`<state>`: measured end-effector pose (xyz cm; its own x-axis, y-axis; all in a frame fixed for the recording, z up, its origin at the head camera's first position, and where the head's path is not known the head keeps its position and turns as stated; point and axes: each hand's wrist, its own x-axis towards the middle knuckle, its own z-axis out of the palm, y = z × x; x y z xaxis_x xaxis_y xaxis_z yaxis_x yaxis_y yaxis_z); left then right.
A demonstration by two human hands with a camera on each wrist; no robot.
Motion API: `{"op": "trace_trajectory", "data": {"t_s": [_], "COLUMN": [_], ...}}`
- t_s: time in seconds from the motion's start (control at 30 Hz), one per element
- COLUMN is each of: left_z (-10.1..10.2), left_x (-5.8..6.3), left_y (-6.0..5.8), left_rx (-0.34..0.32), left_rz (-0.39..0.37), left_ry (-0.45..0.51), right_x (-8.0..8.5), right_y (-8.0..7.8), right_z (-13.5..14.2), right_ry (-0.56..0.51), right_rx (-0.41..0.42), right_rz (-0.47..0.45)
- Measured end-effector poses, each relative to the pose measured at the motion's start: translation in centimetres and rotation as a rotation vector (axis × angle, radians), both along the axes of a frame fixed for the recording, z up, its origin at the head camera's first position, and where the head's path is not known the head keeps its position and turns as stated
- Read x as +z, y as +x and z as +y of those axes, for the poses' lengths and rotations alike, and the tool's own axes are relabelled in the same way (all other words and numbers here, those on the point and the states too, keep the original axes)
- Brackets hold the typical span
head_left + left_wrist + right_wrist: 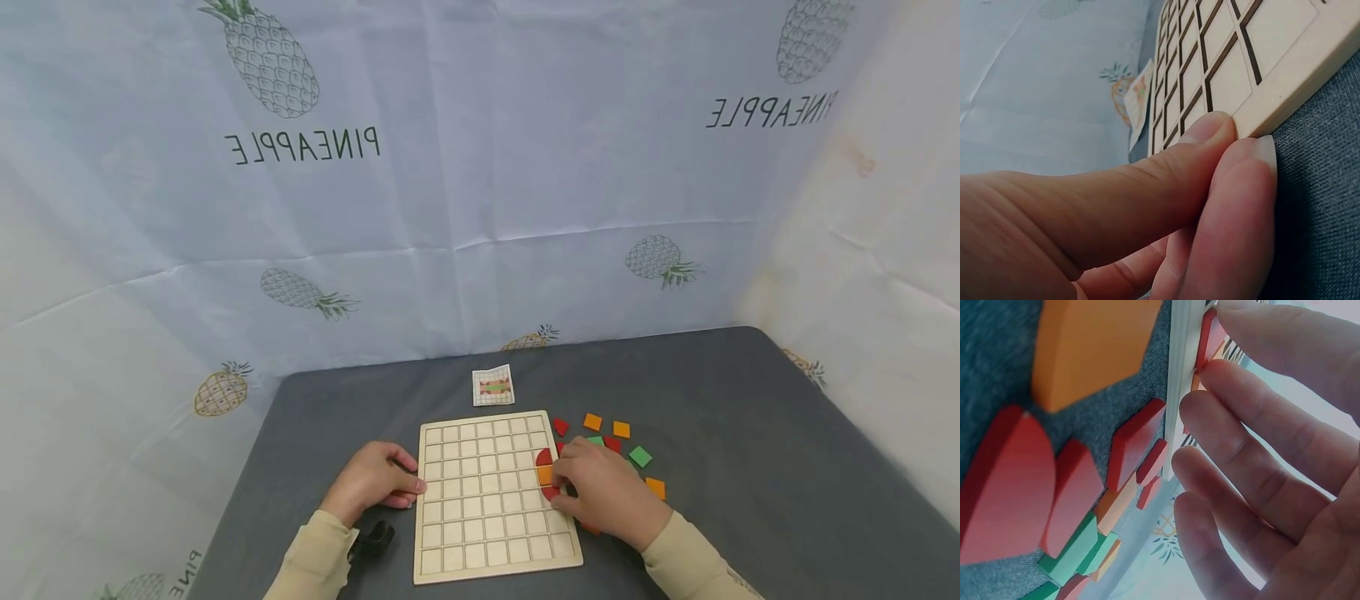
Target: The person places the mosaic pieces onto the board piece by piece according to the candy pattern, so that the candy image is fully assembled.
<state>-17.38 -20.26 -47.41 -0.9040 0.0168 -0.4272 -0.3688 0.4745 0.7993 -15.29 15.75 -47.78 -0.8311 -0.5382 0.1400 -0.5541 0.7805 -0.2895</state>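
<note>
A pale wooden grid board (480, 517) lies on the dark table. My left hand (378, 482) pinches its left edge, thumb (1207, 128) on top and a fingertip against the side. Along the board's right column sit a red curved piece (543, 457), an orange square (545, 475) and, nearer me, another red piece (550, 493). My right hand (607, 492) holds that nearer red piece (1209, 340) between thumb and index finger at the board's edge. The other right fingers (1254, 462) are spread and hold nothing.
Loose red, orange and green pieces, including a green tile (641, 457) and an orange tile (592, 422), lie right of the board. Behind it is a small pattern card (492, 386). A pineapple-print cloth (465, 167) hangs behind the table (705, 400).
</note>
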Motion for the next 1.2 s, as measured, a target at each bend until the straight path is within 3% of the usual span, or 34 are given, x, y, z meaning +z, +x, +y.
{"op": "trace_trajectory", "data": {"t_s": [0.7,0.87,1.2], "left_z": [-0.1,0.0,0.0], "left_x": [-0.3,-0.1,-0.2], "left_y": [0.0,0.0,-0.2], "left_rx": [0.0,-0.005,0.003], "left_rz": [-0.005,-0.004,-0.008], "left_ry": [0.005,0.0,-0.02], "right_x": [0.1,0.5,1.3], "right_y": [0.0,-0.5,-2.4], "right_z": [0.3,1.7,5.9], "right_ry": [-0.022,-0.07,-0.075], "right_rx": [-0.015,-0.038,-0.165], "right_rz": [-0.03,-0.042,-0.053]}}
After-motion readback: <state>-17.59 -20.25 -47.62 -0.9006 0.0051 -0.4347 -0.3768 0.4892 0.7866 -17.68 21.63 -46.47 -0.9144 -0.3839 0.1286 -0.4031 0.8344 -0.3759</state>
